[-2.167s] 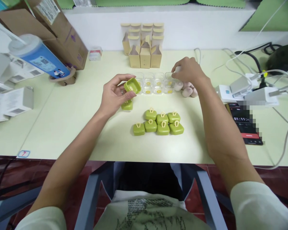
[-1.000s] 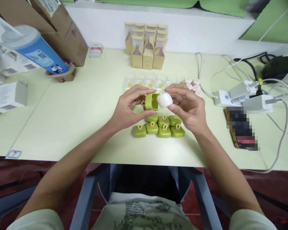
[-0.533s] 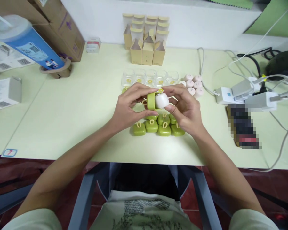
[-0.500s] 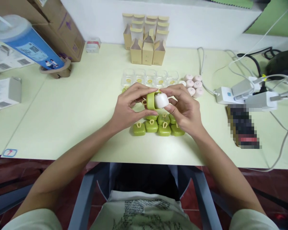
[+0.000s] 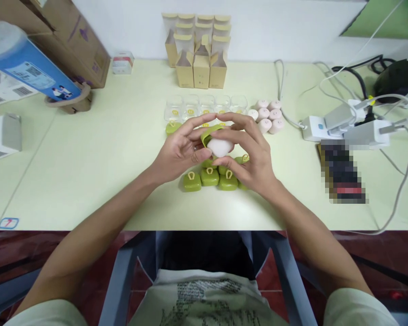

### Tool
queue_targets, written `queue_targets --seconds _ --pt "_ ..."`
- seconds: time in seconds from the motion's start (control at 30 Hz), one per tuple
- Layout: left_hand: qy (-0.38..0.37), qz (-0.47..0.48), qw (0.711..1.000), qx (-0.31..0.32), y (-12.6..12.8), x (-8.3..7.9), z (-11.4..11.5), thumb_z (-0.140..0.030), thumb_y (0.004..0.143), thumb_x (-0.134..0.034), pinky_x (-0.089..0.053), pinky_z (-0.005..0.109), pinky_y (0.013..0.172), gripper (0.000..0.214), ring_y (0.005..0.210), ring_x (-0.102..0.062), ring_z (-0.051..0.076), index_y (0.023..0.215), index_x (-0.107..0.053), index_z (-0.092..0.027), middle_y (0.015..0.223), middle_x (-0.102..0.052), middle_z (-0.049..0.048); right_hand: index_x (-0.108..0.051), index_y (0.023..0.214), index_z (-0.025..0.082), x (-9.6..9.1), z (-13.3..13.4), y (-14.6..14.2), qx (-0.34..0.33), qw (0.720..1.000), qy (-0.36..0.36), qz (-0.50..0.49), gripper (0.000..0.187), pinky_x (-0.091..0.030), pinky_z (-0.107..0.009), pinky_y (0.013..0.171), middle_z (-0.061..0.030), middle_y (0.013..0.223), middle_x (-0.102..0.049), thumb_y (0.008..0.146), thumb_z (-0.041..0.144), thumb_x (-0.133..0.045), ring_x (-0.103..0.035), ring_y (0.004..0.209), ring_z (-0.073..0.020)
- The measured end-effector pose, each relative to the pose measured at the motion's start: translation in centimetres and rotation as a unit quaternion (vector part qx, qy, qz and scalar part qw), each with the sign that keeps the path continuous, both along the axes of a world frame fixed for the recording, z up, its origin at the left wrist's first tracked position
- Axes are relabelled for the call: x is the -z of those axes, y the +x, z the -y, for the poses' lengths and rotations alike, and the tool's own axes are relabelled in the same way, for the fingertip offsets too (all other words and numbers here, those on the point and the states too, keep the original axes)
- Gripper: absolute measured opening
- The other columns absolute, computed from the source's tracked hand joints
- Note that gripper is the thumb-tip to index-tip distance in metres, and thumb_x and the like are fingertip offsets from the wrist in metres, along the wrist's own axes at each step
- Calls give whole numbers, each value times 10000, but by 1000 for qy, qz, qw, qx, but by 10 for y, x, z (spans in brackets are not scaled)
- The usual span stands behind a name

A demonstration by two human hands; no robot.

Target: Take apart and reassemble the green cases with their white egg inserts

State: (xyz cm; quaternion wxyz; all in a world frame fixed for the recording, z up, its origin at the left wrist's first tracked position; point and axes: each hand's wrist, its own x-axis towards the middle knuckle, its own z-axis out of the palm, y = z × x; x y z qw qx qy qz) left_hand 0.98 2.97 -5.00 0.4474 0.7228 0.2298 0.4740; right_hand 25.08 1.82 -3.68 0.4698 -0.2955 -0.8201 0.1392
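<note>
Above the middle of the pale table [image 5: 98, 149] my left hand [image 5: 180, 151] holds a small green case [image 5: 208, 132], mostly covered by fingers. My right hand [image 5: 250, 154] pinches a white rounded piece [image 5: 219, 146] against that case. Both hands are closed around these two parts. Under them sits a cluster of closed green cases with yellow loops [image 5: 209, 176]. One more green case [image 5: 172, 127] lies just behind my left hand.
A row of clear little boxes [image 5: 204, 105] stands behind the hands, with pink-white rounded pieces [image 5: 268, 117] to their right. Tan cartons [image 5: 197, 68] line the wall. A blue canister [image 5: 23, 68] and cardboard boxes sit left; a phone [image 5: 342, 174], chargers and cables lie right.
My right hand fetched a white piece from the back right and brought it to the green case in my left hand. It now sits pressed onto the case, turned downward.
</note>
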Motion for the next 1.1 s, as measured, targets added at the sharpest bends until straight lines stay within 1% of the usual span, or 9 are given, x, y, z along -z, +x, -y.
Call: queue_targets --seconds 0.13,0.27,0.4,0.53,0.7,0.8,0.87,1.0,1.1 --pt "-7 8 1000 0 2 -1 4 -676 1085 -791 -782 439 980 610 1258 -864 309 1624 -669 -419 1456 -826 56 -740 1434 334 11 -3 -4 17 998 52 -11 510 -639 -677 1164 -138 1527 -723 1118 730 -682 -713 1403 -391" --pt "14 7 998 -67 7 0 8 -661 1130 -719 -753 484 1107 491 1419 -780 329 1554 -752 -416 1558 -761 69 -723 1434 293 13 1 -7 50 997 56 -2 495 -676 -633 1127 -158 1484 -741 1131 684 -694 -733 1386 -380" --pt "48 -5 992 -119 12 0 10 -635 1150 -687 -702 599 1189 391 1386 -769 335 1448 -843 -435 1411 -798 62 -722 1379 269 7 8 -12 70 993 91 -15 370 -738 -499 949 -140 1376 -787 1151 561 -731 -787 1255 -317" --pt "74 -6 988 -134 14 -3 7 -632 1147 -697 -701 608 1157 350 1329 -783 328 1406 -867 -470 1350 -827 38 -711 1342 269 3 11 -17 62 985 149 -65 254 -729 -431 867 -113 1322 -810 1124 372 -794 -801 1200 -285" --pt "104 -15 986 -132 10 -6 3 -641 1144 -706 -716 582 1104 338 1268 -812 312 1401 -865 -491 1310 -833 30 -695 1302 304 6 13 -21 85 989 106 -50 222 -728 -447 908 -99 1359 -785 1128 430 -749 -789 1224 -287" --pt "115 -18 985 -130 9 -8 2 -620 1153 -703 -710 578 1114 324 1260 -815 304 1400 -867 -489 1313 -836 30 -689 1267 289 8 14 -24 100 988 105 -55 182 -734 -451 882 -106 1334 -777 1128 397 -738 -790 1197 -284" --pt "117 -20 985 -128 9 -9 1 -623 1156 -694 -710 577 1119 329 1256 -816 302 1396 -870 -482 1304 -844 28 -690 1251 286 9 15 -25 112 989 86 -49 175 -737 -469 886 -116 1325 -771 1124 393 -745 -787 1192 -294" --pt "99 -30 986 -133 7 -8 -2 -682 1124 -716 -696 592 1157 359 1293 -811 319 1357 -879 -463 1297 -852 23 -697 1254 298 8 15 -25 113 992 41 -36 203 -731 -499 963 -121 1355 -758 1097 374 -801 -765 1253 -321" --pt "82 -32 987 -133 5 -7 -3 -713 1102 -734 -685 605 1184 373 1316 -805 326 1345 -881 -472 1302 -849 22 -690 1266 295 8 12 -23 94 994 39 -32 171 -730 -494 972 -124 1338 -745 1126 369 -757 -748 1283 -316"
